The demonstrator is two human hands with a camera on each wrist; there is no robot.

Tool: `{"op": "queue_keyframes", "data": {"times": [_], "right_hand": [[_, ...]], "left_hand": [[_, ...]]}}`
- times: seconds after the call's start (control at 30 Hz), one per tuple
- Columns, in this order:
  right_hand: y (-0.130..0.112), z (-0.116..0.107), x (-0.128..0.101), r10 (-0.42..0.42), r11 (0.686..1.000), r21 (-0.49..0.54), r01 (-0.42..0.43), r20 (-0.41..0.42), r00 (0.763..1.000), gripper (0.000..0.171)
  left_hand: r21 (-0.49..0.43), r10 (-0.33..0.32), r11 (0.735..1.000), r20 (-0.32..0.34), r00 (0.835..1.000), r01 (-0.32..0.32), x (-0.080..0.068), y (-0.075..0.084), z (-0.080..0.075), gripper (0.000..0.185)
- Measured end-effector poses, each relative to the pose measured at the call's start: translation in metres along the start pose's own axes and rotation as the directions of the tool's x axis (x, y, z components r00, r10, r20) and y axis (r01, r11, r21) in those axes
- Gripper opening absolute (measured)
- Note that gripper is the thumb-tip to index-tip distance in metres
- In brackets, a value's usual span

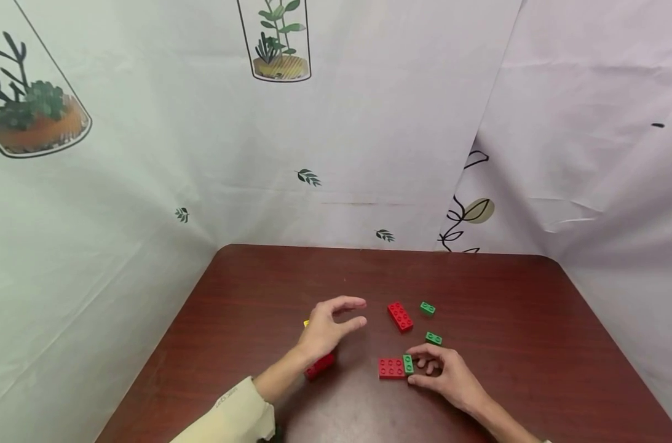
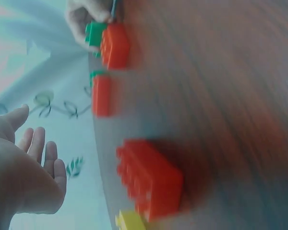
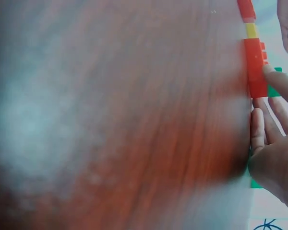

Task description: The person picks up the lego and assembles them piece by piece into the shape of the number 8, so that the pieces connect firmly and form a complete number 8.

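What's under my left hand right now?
A red brick pokes out below the left hand, a yellow piece at its far edge. The hand covers most of both.

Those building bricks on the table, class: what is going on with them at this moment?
A person works with toy bricks on a dark wooden table. The right hand holds a small green brick against a red brick. The left hand hovers open, empty, above another red brick. A long red brick and two loose green bricks lie beyond.
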State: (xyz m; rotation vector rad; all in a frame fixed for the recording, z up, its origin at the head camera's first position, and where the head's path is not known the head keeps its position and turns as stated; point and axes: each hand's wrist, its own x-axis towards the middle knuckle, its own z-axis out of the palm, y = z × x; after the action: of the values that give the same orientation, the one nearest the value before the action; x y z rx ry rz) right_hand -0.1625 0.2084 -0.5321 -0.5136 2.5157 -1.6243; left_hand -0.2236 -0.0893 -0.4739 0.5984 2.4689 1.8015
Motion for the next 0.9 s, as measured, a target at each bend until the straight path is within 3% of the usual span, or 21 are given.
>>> {"op": "queue_keyframes", "data": {"times": [0.2,0.47,0.67,0.9], "right_hand": [[0.0,-0.003,0.0,-0.031,0.998,0.049,0.03,0.019,0.999,0.039],[0.0,-0.002,-0.001,0.008,0.999,0.046,-0.009,0.015,1.0,0.032],[0.001,0.0,0.001,0.021,1.0,0.015,-0.021,0.001,1.0,0.032],[0.0,0.001,0.001,0.008,1.0,0.009,-0.008,0.002,1.0,0.032]], "left_hand": [[0.004,-0.024,1.0,-0.086,0.996,0.025,-0.005,-0.008,-0.032,0.034],[0.025,-0.057,0.998,-0.102,0.993,0.06,-0.011,-0.033,-0.063,0.037],[0.04,-0.086,0.995,-0.035,0.996,0.088,-0.012,-0.058,-0.084,0.04],[0.1,-0.072,0.993,0.06,0.996,0.066,-0.014,-0.083,-0.1,0.038]]}}
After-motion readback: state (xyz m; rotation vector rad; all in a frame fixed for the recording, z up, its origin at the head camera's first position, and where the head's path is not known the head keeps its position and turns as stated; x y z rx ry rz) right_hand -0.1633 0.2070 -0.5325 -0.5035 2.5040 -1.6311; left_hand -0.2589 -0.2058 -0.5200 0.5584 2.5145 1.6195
